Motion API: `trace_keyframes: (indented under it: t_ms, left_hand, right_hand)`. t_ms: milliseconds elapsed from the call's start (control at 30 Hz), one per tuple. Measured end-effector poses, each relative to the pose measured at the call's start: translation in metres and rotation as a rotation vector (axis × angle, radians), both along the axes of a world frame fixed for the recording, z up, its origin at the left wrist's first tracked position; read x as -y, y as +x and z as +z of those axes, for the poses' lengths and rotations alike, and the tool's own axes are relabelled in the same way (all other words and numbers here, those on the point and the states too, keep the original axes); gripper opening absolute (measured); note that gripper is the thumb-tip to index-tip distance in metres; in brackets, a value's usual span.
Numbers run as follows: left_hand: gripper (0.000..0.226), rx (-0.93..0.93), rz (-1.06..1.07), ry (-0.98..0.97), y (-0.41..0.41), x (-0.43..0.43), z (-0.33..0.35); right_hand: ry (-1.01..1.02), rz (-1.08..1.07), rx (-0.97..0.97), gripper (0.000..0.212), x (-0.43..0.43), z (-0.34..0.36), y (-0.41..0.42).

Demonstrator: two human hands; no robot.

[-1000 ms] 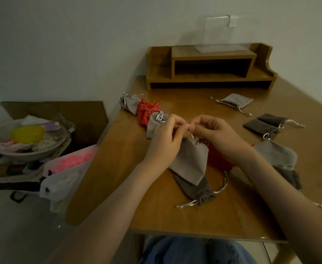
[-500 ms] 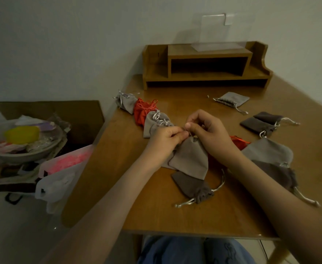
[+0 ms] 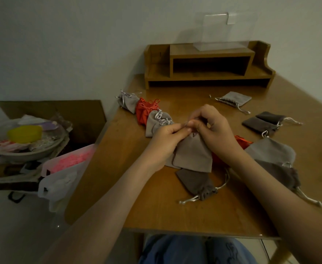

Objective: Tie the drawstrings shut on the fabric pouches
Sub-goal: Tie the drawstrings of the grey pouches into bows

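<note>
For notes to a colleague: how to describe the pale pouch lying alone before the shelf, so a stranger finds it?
On the wooden table, find the wooden shelf at the back. Before its right half lies a pale grey pouch, flat and alone, unlike the dark brown pouches nearby.

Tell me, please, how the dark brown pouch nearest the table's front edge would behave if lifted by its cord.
The dark brown pouch would probably hang limp: it lies flat and creased, so it looks soft and light. Its neck is gathered, so the silver cord should likely hold rather than slide through. Pushed, it would probably bunch on the table, not roll.
</note>
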State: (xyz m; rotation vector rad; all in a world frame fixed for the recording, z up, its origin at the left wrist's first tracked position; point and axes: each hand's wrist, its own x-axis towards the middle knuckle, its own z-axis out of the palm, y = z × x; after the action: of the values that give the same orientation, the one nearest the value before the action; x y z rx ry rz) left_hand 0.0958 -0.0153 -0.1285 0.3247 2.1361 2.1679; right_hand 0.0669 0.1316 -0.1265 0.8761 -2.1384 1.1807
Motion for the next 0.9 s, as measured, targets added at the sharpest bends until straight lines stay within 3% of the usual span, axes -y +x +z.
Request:
trace_keyframes:
  t_ms: [200,333,500,700,900]
  left_hand:
    - [0.014,0.136,-0.096,0.265,-0.0007,0.0010,0.0065]
    - [0.027,0.259,-0.148,0.468,-0.0038,0.0032,0.0076]
    - [0.024,0.301,-0.191,0.404,-0.0013,0.0075,0.0089]
    - [0.022,0.204,-0.177,0.274,0.0036,0.0032,0.0094]
    - [0.015,0.244,-0.198,0.255,0.0038,0.0037,0.0077]
  right_hand:
    - [-0.119,0.032,0.093,0.003,-0.0033,0.0019,0.0008]
    - [-0.116,0.038,0.088,0.007,-0.0051,0.0034,0.0013]
    - [-0.051,0.041,0.015,0.016,-0.0062,0.0030,0.0012]
    - [-0.121,0.080,0.093,0.006,-0.0058,0.0038,0.0041]
    - [-0.076,0.102,0.085,0.003,-0.0027,0.0049,0.0052]
